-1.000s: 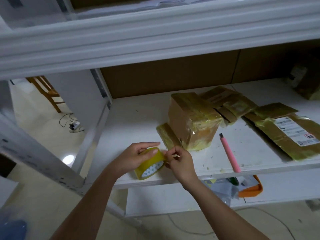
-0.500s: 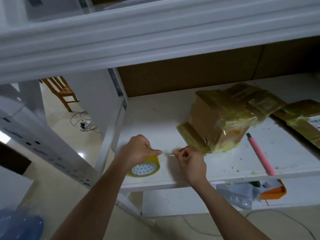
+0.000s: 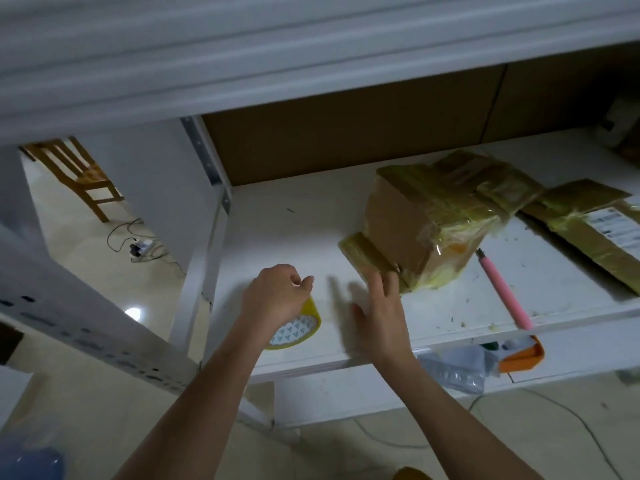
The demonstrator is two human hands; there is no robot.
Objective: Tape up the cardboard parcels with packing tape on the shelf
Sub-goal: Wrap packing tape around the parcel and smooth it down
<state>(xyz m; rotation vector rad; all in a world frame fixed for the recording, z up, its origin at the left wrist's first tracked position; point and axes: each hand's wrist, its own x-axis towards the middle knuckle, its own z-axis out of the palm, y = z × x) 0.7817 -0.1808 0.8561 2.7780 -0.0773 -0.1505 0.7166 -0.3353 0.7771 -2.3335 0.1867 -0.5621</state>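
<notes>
Gripping the tape roll (image 3: 299,329) from above with the left hand (image 3: 277,299), fingers curling over its upper rim, at 7 o'clock from frame centre, on the shelf (image 3: 294,237) near its front edge.

Reaching forward with the right hand (image 3: 381,313) at 5 o'clock from centre, fingers extending and relaxed, holding nothing; motion blur preventing confirmation of whether the fingertips (image 3: 382,282) are touching the flat parcel (image 3: 363,254) or stopping just short of it.

Lying just beyond those fingertips, at 1 o'clock from the right hand: the flat parcel, leaning against the base of the box parcel (image 3: 408,230), both already partly wrapped in yellowish tape.

Resting at 3 o'clock from the box parcel: a pink cutter (image 3: 502,292), its near end reaching the shelf front edge.

Lying farther off, at 2 o'clock: a labelled parcel (image 3: 606,233).

Cautions, as judgement only:
- No free tape end showing; risking the end resealing onto the roll and costing time to pick up again.
- Pulling the flat parcel out risking tipping the box parcel leaning on it.
- Sweeping the right forearm toward 3 o'clock risking knocking the cutter off the edge.
- Loose, wrinkled tape on the box parcel risking snagging fresh strips.
</notes>
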